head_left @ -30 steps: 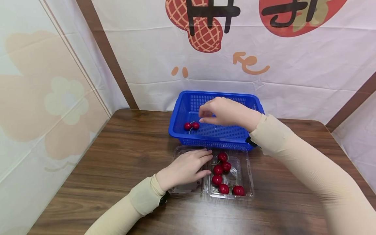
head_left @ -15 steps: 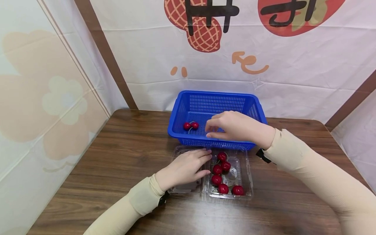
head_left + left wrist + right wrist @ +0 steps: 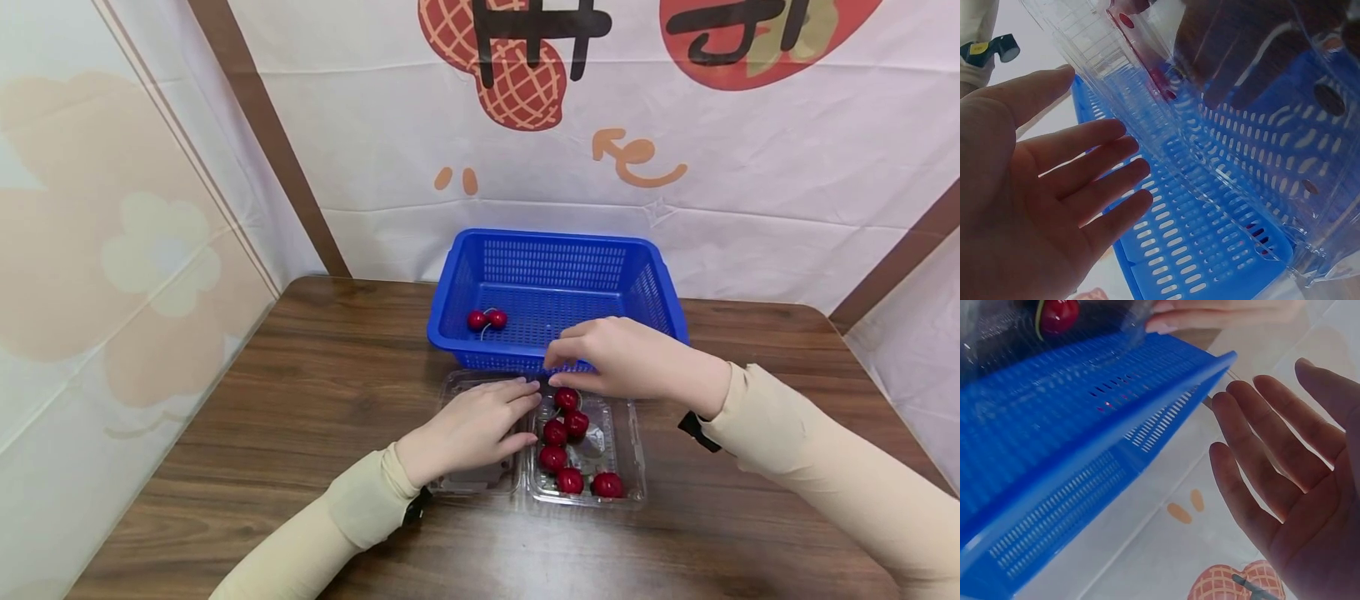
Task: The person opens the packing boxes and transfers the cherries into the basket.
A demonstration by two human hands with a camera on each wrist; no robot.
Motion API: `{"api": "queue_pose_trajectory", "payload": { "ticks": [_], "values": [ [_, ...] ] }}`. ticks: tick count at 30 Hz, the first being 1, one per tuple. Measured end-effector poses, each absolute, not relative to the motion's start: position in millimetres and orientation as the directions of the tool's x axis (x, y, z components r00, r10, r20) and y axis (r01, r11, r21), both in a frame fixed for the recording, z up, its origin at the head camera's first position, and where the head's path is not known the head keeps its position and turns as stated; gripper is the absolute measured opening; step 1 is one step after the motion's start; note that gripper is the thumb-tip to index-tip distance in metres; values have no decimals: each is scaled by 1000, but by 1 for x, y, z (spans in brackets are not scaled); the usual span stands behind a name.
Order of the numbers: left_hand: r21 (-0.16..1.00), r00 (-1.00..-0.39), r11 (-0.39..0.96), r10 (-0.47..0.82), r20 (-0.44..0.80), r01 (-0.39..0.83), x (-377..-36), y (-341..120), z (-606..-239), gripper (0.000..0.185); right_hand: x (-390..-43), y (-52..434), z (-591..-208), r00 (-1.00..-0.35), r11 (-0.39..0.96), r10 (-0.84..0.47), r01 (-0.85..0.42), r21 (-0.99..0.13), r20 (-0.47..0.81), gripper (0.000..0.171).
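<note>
Right hand [image 3: 633,358] hovers near cherries [image 3: 576,424] (left hand [image 3: 471,429] over lid [image 3: 480,482])

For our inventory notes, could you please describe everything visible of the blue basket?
The blue basket is rectangular, plastic-looking, with slotted walls and floor and a smooth rim. It sits upright on the wooden table, beyond the clear clamshell container. Two red cherries lie inside, toward its left. The right hand hides part of its near rim.
</note>
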State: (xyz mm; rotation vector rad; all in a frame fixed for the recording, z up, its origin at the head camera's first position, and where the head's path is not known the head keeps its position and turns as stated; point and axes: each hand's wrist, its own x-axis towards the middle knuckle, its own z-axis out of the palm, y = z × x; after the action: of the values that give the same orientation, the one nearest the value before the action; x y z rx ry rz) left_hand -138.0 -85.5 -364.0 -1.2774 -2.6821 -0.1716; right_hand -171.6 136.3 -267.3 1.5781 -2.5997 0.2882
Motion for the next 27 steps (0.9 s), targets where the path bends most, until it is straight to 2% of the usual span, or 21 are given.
{"api": "queue_pose_trajectory", "payload": {
  "ticks": [14,21,27],
  "values": [
    [11,-621,631,759,194,776,-137,-83,-363,50,-156,155,-299,-497,477,-860,-863,-165,114,11],
    [6,-609,622,765,209,783,-135,-83,-363,50,-152,160,-309,-480,466,-871,-874,-136,101,14],
    [9,-607,619,767,208,786,-135,-83,-364,50,-148,163,-317,-491,473,-868,-862,-183,70,13]
  ]
}}
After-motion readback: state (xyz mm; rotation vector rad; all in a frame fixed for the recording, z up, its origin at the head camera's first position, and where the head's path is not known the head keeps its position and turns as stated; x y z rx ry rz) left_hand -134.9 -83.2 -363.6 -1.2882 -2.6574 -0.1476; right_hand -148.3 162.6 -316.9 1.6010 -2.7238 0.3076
